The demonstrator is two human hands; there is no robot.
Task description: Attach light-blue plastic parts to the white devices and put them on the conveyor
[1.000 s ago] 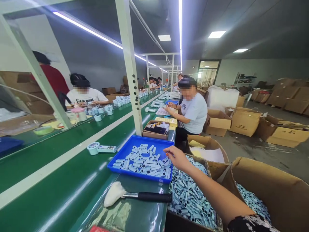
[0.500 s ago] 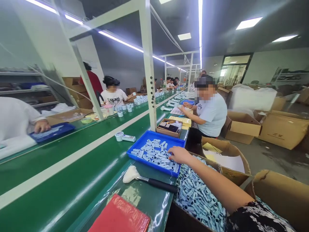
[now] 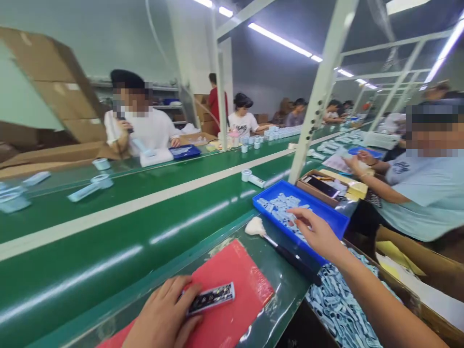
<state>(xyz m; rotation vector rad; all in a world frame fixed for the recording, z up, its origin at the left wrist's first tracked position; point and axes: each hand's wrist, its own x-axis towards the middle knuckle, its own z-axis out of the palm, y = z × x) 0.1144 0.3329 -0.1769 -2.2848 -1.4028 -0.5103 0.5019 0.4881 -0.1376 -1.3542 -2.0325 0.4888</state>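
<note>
On a red pad point(image 3: 250, 285) at the near edge of the bench, my left hand point(image 3: 174, 309) has its fingers around one end of a light blue handle part with a dark, speckled inner face point(image 3: 212, 297). My right hand point(image 3: 313, 229) hovers over the blue tray point(image 3: 333, 222), thumb and fingers apart, nothing seen between them. Small light blue pieces point(image 3: 281, 205) lie loose in that tray. Between the two hands rests a black-handled tool point(image 3: 297, 263) with a white padded head point(image 3: 255, 226).
A box of many light blue pieces point(image 3: 337, 299) stands below my right forearm. The green conveyor point(image 3: 137, 241) carries fan-shaped parts point(image 3: 253, 178). A metal post point(image 3: 319, 92) rises behind the tray. Another person point(image 3: 427, 188) sits at right; others sit across.
The view has swung left. My left hand has come into view with the handle part on the red pad. My right hand still reaches over the tray, where fewer pieces show at its right side.
</note>
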